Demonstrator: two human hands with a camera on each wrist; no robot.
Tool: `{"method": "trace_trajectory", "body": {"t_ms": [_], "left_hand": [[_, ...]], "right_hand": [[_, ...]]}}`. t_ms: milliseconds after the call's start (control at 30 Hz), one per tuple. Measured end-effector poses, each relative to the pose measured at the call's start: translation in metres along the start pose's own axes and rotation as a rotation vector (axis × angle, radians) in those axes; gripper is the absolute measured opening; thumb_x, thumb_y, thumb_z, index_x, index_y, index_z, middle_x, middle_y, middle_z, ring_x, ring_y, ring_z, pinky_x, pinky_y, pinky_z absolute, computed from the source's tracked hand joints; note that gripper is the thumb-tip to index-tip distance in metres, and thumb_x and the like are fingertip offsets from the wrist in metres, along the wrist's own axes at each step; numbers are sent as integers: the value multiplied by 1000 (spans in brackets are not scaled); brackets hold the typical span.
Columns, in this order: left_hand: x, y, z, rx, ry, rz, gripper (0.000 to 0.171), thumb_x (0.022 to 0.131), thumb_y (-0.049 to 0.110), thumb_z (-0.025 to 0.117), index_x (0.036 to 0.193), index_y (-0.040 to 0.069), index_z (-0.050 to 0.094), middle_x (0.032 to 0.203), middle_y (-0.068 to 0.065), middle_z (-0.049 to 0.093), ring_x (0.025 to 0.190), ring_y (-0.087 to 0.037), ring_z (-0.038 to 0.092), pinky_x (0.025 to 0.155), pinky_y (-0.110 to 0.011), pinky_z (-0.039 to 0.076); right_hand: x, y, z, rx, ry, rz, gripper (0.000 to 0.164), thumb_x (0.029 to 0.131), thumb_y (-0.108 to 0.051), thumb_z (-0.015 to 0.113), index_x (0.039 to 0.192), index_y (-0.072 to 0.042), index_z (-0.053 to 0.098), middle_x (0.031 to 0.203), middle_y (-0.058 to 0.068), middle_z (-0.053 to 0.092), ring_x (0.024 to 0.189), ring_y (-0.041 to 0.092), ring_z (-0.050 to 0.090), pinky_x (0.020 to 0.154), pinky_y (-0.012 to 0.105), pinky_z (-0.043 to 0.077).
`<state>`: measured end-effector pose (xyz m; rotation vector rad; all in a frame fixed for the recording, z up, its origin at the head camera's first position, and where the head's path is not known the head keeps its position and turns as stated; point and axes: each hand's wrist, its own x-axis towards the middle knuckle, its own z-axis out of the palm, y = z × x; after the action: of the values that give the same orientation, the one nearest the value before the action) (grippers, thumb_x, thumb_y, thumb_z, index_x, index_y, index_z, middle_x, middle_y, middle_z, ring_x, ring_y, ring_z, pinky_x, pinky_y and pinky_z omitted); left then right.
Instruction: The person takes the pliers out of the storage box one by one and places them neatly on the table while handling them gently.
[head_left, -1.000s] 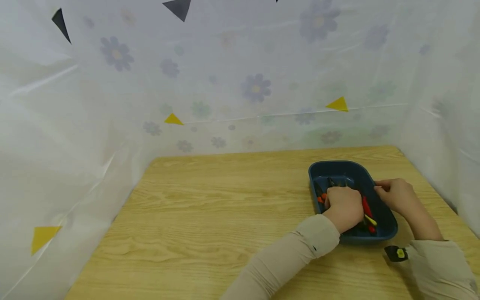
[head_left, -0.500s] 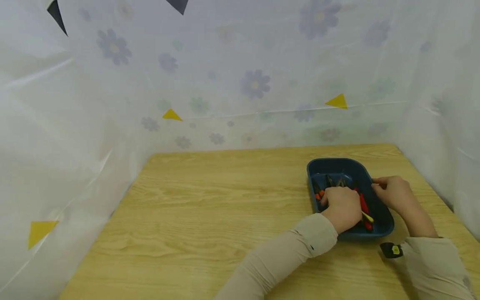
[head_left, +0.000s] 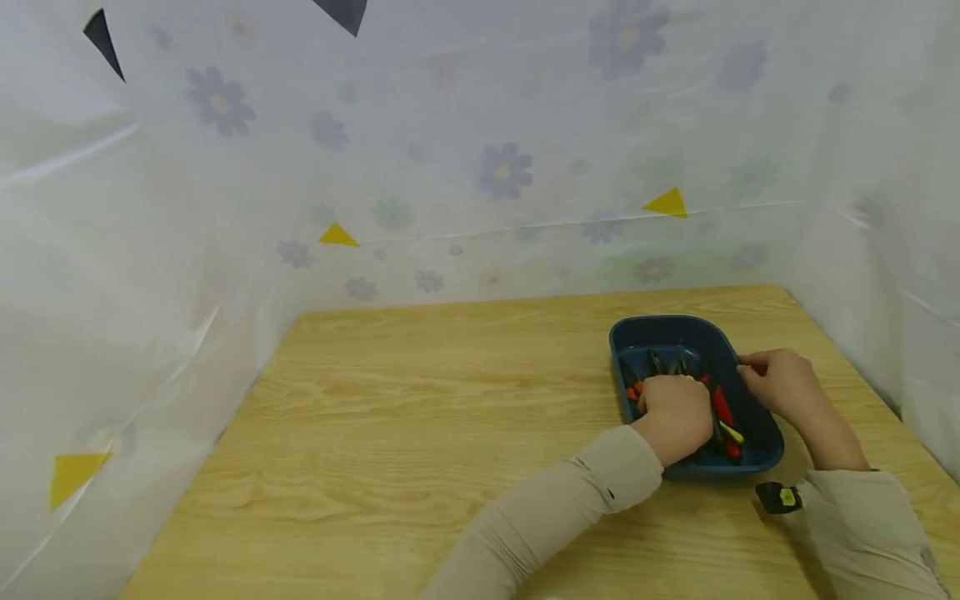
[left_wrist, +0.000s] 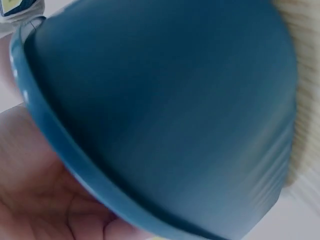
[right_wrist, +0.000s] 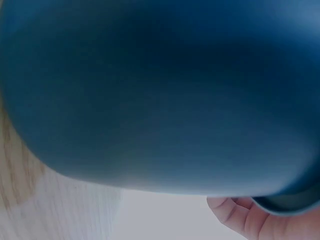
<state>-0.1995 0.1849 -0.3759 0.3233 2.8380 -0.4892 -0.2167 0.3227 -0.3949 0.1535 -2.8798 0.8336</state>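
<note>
At the right of the wooden table (head_left: pixel 412 417): one blue bin (head_left: pixel 723 472), its right rim pinched by the right hand (head_left: pixel 780 385). Inside the bin: left hand (head_left: pixel 677 412), fingertips hidden, any hold on a tool impossible to tell. To its right, red handles (head_left: pixel 722 405) and a yellow handle (head_left: pixel 731 432); to its left, orange handles (head_left: pixel 632 392). Beyond: dark tool tips (head_left: pixel 655 360). Left hand hides the tools' middle. At the right sleeve (head_left: pixel 862 517): black device (head_left: pixel 768 497).

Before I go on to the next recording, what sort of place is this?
Probably a makeshift recording booth: pale translucent sheeting rises on three sides of a wood-grain table, and yellow triangles mark the sheeting, perhaps as reference marks.
</note>
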Motion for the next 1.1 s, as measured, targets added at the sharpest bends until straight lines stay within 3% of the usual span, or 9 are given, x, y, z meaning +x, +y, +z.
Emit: {"method": "trace_trajectory", "body": {"t_ms": [67,200,300,600,733,967,1100], "left_hand": [[2,-2,0,-39,1,-19,21,83,61,62,96,45,65,77,17,62,57,-6,54,50,-27,47],[7,-7,-1,-119,17,-15,45,66,71,72,102,44,65,90,19,65,65,-6,60,55,-27,50],[10,-11,-1,-172,23,-5,51,63,74,73,103,44,64,95,20,65,69,-5,61,58,-27,50],[16,-21,-1,-229,-13,49,49,67,72,72,109,49,62,106,21,62,80,-6,61,66,-28,51],[14,-27,0,-256,-18,87,49,70,68,72,115,54,59,110,22,61,81,-6,61,62,-28,51],[7,-32,-1,-279,-7,133,46,73,67,70,113,46,62,108,20,62,79,-7,61,59,-28,50],[3,-32,-1,-288,12,152,40,74,68,68,100,37,66,89,14,64,65,-9,58,52,-28,47]], "right_hand": [[0,0,1,3,-2,3,29,91,-2,57,106,23,59,89,35,64,76,45,62,60,48,52],[-1,0,1,6,-9,22,30,91,-2,57,106,23,59,90,35,63,77,46,62,61,49,52],[-1,0,2,2,-14,35,30,91,-2,57,106,23,59,91,36,63,78,46,62,62,49,52],[0,0,1,11,-40,59,32,92,-4,54,108,24,57,92,36,63,75,41,63,60,46,53],[0,0,0,12,-41,53,32,92,-3,54,108,25,57,91,35,63,74,39,63,59,44,52],[3,2,-1,5,-46,48,31,92,-2,55,107,25,57,90,35,63,74,39,62,60,45,52],[3,1,-1,-2,-55,49,31,92,-2,54,108,25,57,90,35,62,75,39,62,61,46,52]]}}
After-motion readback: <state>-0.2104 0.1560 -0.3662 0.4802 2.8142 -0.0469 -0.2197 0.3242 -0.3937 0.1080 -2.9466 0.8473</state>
